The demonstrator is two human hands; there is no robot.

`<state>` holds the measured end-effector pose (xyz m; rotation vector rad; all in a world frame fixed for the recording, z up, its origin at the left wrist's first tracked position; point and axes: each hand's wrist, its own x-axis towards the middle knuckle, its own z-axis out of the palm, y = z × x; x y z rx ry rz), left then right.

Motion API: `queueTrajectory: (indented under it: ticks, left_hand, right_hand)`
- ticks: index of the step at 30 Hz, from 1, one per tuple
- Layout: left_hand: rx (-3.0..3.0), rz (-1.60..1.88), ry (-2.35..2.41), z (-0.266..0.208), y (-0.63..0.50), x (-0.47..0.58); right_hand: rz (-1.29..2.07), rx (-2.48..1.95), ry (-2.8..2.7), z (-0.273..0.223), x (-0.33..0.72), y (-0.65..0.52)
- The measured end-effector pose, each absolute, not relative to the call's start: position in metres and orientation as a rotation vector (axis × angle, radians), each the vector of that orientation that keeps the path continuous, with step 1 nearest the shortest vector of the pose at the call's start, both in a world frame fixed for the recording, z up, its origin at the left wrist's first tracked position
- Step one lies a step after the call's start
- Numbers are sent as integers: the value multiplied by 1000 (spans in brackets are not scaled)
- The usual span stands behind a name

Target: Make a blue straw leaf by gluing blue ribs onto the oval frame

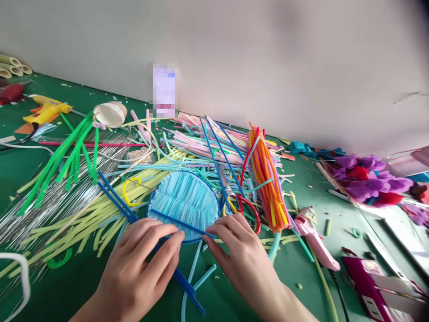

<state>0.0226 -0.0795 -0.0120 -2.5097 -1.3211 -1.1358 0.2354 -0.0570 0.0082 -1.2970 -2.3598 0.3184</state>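
Note:
A round light-blue piece point(187, 197) made of pipe cleaners, rimmed in dark blue, lies in front of me. A dark-blue pipe cleaner point(177, 220) slants across its lower part. My right hand point(243, 255) pinches that pipe cleaner's right end between thumb and fingers, at the disc's lower right edge. At the lower left edge, my left hand point(142, 264) has its thumb and fingertips pressed together; what they grip is hidden. More dark-blue pipe cleaners point(115, 199) stick out beyond the left hand, and others point(189, 286) lie below it.
Scissors with red handles point(258, 214) and an orange pipe-cleaner bundle point(266, 179) lie right of the disc. A pink glue gun point(317, 239), a purple power strip point(363, 286) and purple flowers point(368, 176) are farther right. Green pipe cleaners point(72, 156) and a yellow glue gun point(47, 109) lie left.

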Motion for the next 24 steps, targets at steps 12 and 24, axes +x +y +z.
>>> queueTrajectory:
  ticks: [12, 24]
  left_hand:
    - [-2549, -1203, -1326, -10, -83, 22]
    - [-2239, -1003, -1658, -5, -68, -5]
  right_hand:
    - [255, -1279, -2283, 7, 234, -44]
    - [115, -1306, -2417, 10, 229, -22]
